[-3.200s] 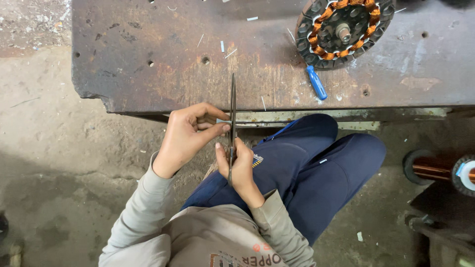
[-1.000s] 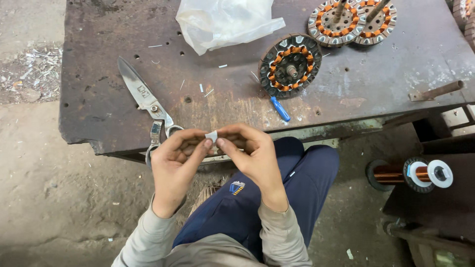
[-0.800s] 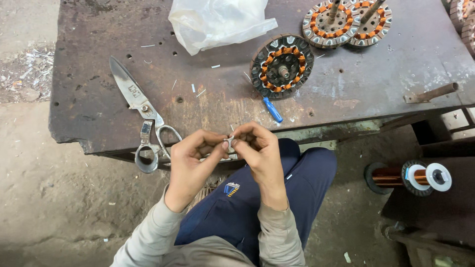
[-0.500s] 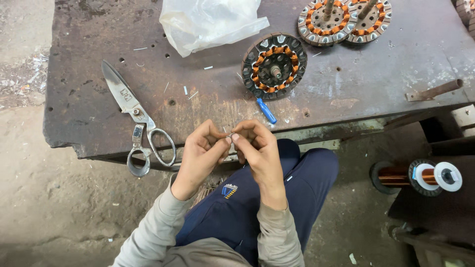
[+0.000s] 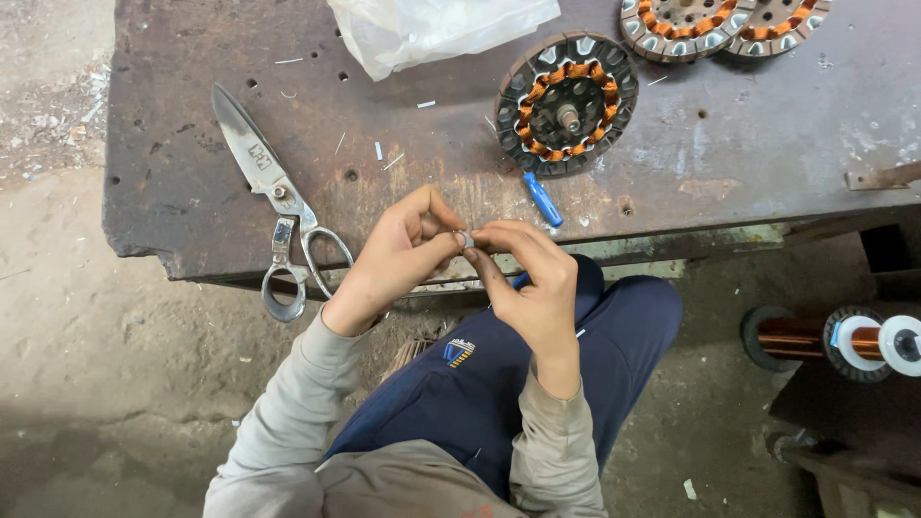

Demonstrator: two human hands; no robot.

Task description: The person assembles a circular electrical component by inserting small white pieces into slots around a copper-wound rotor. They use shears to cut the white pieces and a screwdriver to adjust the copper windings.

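Observation:
My left hand [image 5: 398, 254] and my right hand [image 5: 526, 278] meet at the near edge of a rusty metal workbench [image 5: 729, 153]. Together their fingertips pinch a small pale folded strip [image 5: 463, 238]. Large metal scissors [image 5: 278, 206] lie on the bench just left of my left hand, handles hanging over the edge. A round stator with copper windings [image 5: 566, 101] sits beyond my hands, and a small blue piece [image 5: 542, 200] lies just in front of it.
A crumpled clear plastic bag [image 5: 432, 27] lies at the bench's far edge. Two more wound stators [image 5: 720, 19] sit at the far right. A spool of copper wire [image 5: 835, 341] rests low on the right. Bare concrete floor [image 5: 86, 364] spreads left.
Earlier I held the scissors upright in both hands; they now lie on the bench at the left. My hands have since come together on the small strip and stayed there.

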